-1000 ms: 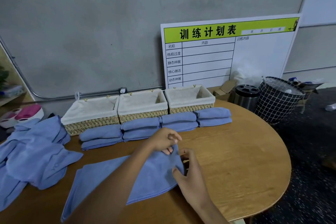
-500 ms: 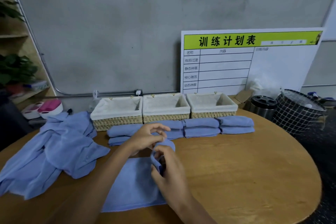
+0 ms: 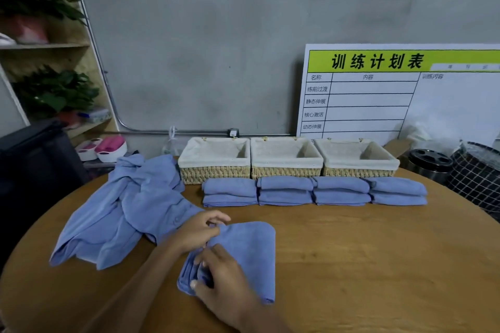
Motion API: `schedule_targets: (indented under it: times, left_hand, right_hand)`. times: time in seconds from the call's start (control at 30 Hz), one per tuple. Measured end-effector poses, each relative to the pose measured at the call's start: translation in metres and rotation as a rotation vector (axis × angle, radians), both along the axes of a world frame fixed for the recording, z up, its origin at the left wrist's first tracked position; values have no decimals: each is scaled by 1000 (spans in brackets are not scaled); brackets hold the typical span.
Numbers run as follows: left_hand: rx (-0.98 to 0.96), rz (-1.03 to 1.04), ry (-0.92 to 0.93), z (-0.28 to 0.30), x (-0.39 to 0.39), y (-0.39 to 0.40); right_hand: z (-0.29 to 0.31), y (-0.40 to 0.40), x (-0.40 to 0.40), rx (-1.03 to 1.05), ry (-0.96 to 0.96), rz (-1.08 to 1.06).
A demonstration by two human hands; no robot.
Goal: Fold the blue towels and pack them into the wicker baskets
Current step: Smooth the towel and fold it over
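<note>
A blue towel (image 3: 249, 251), folded over on itself, lies on the round wooden table (image 3: 365, 265) in front of me. My left hand (image 3: 198, 232) pinches its far left corner. My right hand (image 3: 221, 276) grips the layered left edge nearer to me. Behind it, a row of folded blue towels (image 3: 313, 192) lies in several stacks of two. Three lined wicker baskets (image 3: 286, 157) stand side by side behind the row, with nothing visible inside. A heap of unfolded blue towels (image 3: 130, 211) is spread at the table's left.
A white planning board (image 3: 400, 94) leans on the grey wall at the right. A steel canister (image 3: 430, 165) and a wire bin (image 3: 479, 178) stand beyond the table's right edge. Shelves with plants (image 3: 54, 89) rise at the left, and a dark object (image 3: 35, 159) sits below them.
The towel has been folded over from right to left into a smaller rectangle. Both hands moved left with its edge and now hold it down near the table. My view shifted left.
</note>
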State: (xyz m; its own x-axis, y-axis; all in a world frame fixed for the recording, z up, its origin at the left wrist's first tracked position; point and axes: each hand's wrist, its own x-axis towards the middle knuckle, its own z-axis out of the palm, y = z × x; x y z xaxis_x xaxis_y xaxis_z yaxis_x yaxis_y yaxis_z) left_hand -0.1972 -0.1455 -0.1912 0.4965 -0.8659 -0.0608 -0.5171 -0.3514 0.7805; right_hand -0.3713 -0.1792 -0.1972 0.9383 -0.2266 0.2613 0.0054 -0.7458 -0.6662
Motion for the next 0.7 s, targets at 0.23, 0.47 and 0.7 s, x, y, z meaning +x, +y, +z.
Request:
schedule_targets:
  times: [0.23, 0.47, 0.7]
  left_hand:
    - [23, -63, -276, -10, -2, -3]
    - [-151, -17, -620, -21, -46, -31]
    - [31, 102, -726, -54, -40, -27]
  right_hand:
    - [14, -29, -9, 83, -191, -163]
    - [-38, -76, -29, -381, -51, -330]
    - [-45, -83, -33, -385, -78, -294]
